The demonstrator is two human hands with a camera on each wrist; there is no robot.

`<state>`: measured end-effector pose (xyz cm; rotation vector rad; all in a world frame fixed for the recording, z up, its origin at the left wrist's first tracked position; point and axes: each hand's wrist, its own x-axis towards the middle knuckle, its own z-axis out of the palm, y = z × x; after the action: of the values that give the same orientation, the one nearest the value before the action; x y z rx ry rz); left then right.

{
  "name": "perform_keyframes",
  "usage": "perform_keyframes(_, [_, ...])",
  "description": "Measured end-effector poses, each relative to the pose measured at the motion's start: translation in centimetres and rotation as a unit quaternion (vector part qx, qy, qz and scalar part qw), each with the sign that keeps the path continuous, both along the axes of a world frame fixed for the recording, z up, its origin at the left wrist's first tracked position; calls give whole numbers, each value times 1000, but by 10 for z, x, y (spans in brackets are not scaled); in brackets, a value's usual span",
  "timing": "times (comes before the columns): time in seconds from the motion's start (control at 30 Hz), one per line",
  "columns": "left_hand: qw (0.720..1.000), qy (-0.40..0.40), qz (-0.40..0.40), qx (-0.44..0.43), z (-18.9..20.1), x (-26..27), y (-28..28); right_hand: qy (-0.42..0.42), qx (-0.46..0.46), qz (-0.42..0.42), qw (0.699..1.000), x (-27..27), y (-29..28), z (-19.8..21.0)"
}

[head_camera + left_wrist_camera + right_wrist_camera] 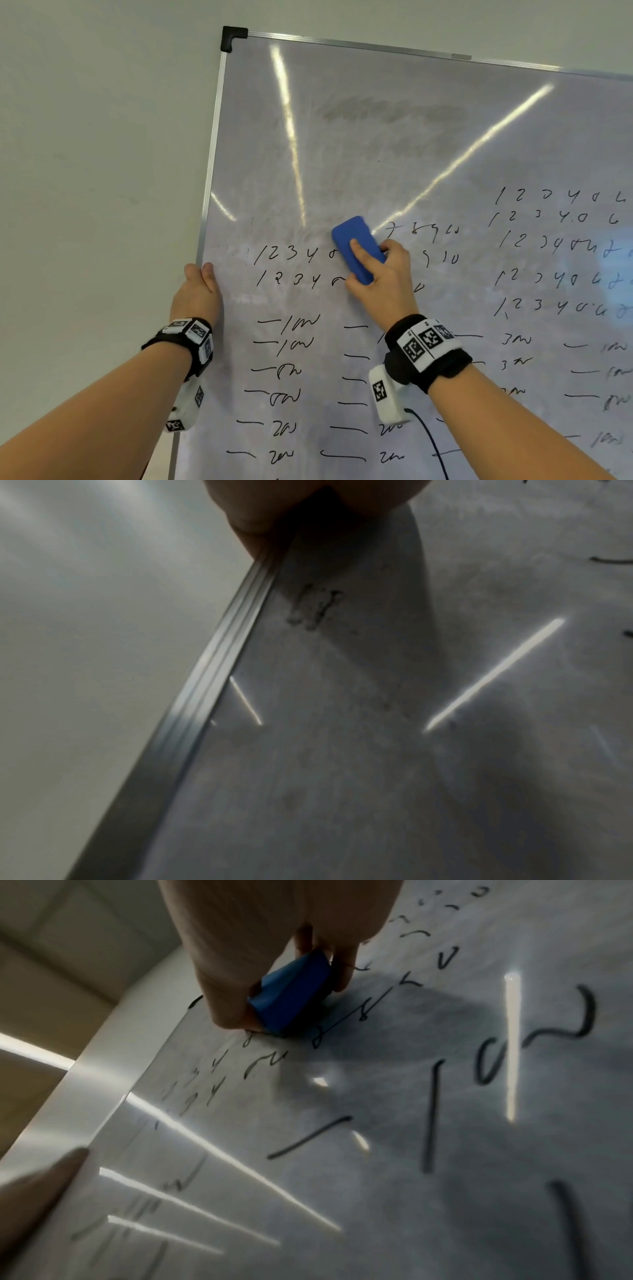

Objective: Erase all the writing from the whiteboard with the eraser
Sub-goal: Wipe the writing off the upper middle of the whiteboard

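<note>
A large whiteboard [394, 144] with a metal frame fills the head view. Its upper part is wiped and smeared grey. Rows of black numbers [291, 255] and dashes with scribbles [291, 342] cover the lower part and the right side. My right hand [383, 274] grips a blue eraser [356, 248] and presses it flat on the board in the middle of the number rows. In the right wrist view the blue eraser [294, 993] sits between thumb and fingers against the board. My left hand [198, 291] grips the board's left frame edge [205, 674], thumb on the front.
A plain pale wall [102, 171] lies left of and above the board. A black plastic corner cap [233, 36] marks the board's top left corner. A black cable [431, 442] hangs from the right wrist camera in front of the board.
</note>
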<state>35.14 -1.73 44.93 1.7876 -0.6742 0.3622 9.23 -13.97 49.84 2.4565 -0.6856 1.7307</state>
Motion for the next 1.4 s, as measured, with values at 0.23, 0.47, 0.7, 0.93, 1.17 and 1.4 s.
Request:
perform_keyframes(0.23, [1000, 7, -4, 1, 1, -1, -1, -97, 37, -10, 995, -17, -11, 10])
perform_keyframes(0.47, [1000, 5, -4, -1, 2, -2, 1, -128, 49, -19, 990, -24, -15, 12])
perform_keyframes(0.7, [1000, 6, -4, -2, 2, -4, 2, -29, -5, -20, 999, -23, -11, -3])
perform_keyframes(0.93, [1000, 6, 2, 0, 2, -3, 1, -92, 26, -18, 995, -22, -10, -3])
perform_keyframes(1.17, [1000, 5, 6, -4, 2, -5, 1, -193, 70, -37, 978, -37, -23, 3])
perform_keyframes(1.4, [1000, 6, 5, -4, 3, -7, 2, -137, 34, -51, 989, -42, -23, -4])
